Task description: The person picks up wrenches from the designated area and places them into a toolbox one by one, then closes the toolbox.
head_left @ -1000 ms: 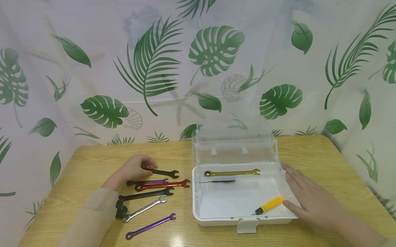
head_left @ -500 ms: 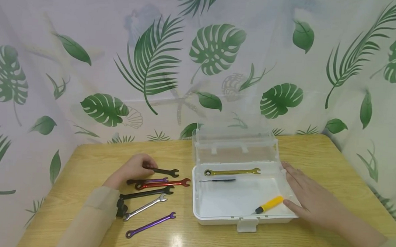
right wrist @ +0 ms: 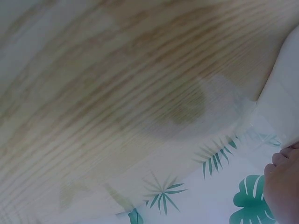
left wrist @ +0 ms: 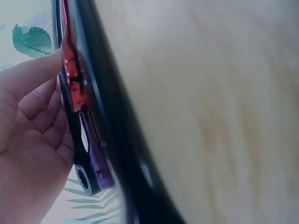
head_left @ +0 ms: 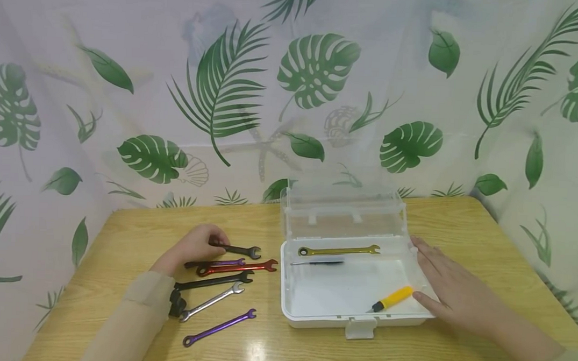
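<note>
A wood-grain table meets a pale backdrop printed with green leaves, shells and starfish; light glares off the tabletop's near part. On the left side, the left hand pinches a black wrench, just beyond a red wrench. The right hand rests, fingers extended, against an open white box.

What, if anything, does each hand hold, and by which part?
The left hand pinches the farthest black wrench by its shaft; the open end sticks out. The right hand rests straight-fingered against the box, holding nothing.
</note>
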A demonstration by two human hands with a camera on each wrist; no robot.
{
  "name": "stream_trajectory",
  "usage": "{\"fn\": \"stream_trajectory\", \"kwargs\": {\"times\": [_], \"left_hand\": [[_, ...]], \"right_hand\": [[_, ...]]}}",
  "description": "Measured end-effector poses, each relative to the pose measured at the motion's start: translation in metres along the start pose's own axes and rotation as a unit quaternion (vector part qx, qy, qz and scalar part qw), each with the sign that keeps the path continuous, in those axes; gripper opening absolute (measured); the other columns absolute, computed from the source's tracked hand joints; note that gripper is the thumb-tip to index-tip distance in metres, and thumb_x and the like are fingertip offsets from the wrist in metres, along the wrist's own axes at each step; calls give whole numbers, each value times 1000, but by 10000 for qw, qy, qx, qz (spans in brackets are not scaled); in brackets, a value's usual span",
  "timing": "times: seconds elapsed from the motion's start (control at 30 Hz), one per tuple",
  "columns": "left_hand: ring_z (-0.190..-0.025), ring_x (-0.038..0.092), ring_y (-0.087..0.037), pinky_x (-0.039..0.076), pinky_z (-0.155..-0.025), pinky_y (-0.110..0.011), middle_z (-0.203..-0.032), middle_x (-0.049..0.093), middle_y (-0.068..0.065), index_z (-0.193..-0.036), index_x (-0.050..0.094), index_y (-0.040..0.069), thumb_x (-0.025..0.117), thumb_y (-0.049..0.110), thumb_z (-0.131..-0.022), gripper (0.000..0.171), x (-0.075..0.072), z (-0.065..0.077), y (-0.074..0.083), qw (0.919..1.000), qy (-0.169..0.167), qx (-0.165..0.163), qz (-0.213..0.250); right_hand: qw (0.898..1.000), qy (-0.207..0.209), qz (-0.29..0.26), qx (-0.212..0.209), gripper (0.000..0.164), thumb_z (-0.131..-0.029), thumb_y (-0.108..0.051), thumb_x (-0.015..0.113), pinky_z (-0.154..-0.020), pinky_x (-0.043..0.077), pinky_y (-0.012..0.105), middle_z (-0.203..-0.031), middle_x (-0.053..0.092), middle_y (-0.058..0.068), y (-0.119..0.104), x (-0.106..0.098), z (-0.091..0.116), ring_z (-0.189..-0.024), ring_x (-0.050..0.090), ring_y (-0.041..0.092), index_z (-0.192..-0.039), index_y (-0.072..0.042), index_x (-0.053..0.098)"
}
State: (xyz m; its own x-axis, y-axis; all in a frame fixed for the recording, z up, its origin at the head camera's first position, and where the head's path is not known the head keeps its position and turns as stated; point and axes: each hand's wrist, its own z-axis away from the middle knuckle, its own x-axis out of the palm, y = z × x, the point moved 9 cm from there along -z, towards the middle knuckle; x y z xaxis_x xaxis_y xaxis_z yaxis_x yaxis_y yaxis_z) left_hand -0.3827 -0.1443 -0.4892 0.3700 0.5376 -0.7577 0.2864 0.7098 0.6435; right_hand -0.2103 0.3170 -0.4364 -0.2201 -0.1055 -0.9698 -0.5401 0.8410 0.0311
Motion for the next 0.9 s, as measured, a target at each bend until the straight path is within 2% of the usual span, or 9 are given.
{"fn": "stream_trajectory", "kwargs": {"times": [0.17,0.53,0.7,0.9], "left_hand": [[-86,63,-17,54,-80,-32,-96,74,-9,-101,76,3,76,3,-93,9,-1,1,2,10000,10,-79,-28],[-88,66,-17,57,-85,-35,-96,75,-9,-100,76,3,77,0,-91,9,-2,-1,2,9999,101,135,26],[-89,68,-18,59,-85,-37,-98,77,-11,-101,77,2,77,0,-92,9,-4,0,2,9999,161,-5,-31],[-89,69,-20,60,-87,-41,-99,77,-10,-101,78,4,75,3,-94,8,-9,4,11,9993,299,-108,-186]], "right_hand": [[10000,58,-5,-12,82,-101,-41,68,-127,-10,10,-176,25,16,-1,-1,0,-162,-8,-2,-158,9,38],[10000,34,-36,-10,81,-102,-42,66,-127,-10,10,-177,23,16,0,-2,0,-163,-6,0,-158,10,38],[10000,20,-24,-13,81,-102,-41,67,-127,-11,10,-176,24,17,0,-1,0,-162,-10,-3,-157,11,39],[10000,30,-13,-46,81,-102,-43,66,-127,-11,11,-177,22,15,1,0,1,-162,-11,-2,-157,11,40]]}}
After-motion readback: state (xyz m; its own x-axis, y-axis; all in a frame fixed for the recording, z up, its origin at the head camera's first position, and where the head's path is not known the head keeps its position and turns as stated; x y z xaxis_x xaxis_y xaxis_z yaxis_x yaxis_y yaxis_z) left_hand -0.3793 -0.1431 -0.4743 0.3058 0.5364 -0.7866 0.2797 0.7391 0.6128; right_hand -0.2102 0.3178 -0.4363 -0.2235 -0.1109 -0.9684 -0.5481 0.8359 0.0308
